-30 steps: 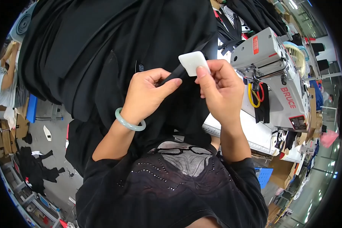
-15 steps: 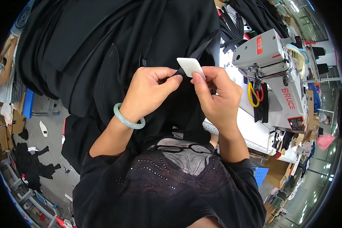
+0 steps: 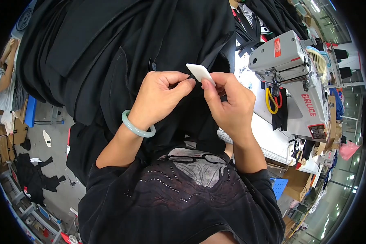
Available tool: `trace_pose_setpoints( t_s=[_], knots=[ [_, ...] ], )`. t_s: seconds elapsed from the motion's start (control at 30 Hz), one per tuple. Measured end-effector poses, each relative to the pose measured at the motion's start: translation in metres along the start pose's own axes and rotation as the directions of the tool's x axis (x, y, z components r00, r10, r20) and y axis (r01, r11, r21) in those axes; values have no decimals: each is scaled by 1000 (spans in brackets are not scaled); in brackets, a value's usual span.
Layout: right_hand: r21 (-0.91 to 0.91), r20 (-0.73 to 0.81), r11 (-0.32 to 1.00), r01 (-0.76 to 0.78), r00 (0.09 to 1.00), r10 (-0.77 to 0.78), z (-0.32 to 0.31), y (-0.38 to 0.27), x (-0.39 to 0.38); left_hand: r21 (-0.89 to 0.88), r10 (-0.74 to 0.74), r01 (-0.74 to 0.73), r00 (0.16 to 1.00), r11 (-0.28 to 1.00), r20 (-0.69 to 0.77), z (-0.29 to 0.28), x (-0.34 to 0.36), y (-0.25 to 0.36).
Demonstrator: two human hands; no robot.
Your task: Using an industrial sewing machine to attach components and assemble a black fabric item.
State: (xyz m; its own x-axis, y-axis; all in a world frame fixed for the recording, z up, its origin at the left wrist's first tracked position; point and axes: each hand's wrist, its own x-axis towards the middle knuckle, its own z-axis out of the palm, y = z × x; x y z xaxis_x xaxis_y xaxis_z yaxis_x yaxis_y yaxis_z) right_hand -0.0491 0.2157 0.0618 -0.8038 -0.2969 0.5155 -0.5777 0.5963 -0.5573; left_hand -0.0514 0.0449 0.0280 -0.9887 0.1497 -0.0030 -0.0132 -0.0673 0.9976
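Garment-workshop floor is showing at lower left, a grey sewing machine (image 3: 286, 61) sitting upper right on its white surface (image 3: 268, 138). Centre frame, the left hand (image 3: 160, 95) is pinching black fabric (image 3: 110, 61); the right hand (image 3: 227, 107) is gripping a white chalk wedge (image 3: 200, 73) against it. Chalk looks light, stiff, brittle: best held by its flat faces. Cloth looks soft, slippery.

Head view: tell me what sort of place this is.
Probably a garment sewing workshop: an industrial sewing machine on a white worktable, piles of black fabric, and cardboard boxes beside the station.
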Motion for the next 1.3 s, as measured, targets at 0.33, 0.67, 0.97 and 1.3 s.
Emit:
trace_pose_setpoints(
  t_s=[0.33, 0.67, 0.97, 1.3],
  knots=[
    [-37, -24, 996, 84, 996, -85, 6, 5, 0, 68, 16, -15, 1000, 998, -19, 3, 2, -7],
    [-93, -173, 971, 221, 957, -235, -3, 3, -6, 171, 36, -35, 999, 985, -1, 0, 1, -4],
    [160, -495, 778, -607, 633, 596, -103, 119, -174, 235, -36, 6, 991, 972, 126, -38, -42, -21],
    [-334, -665, 264, -905, 425, 614, -206, 183, -251, 563, 142, 7, 965, 827, -221, -53, -88, -25]
  ],
)
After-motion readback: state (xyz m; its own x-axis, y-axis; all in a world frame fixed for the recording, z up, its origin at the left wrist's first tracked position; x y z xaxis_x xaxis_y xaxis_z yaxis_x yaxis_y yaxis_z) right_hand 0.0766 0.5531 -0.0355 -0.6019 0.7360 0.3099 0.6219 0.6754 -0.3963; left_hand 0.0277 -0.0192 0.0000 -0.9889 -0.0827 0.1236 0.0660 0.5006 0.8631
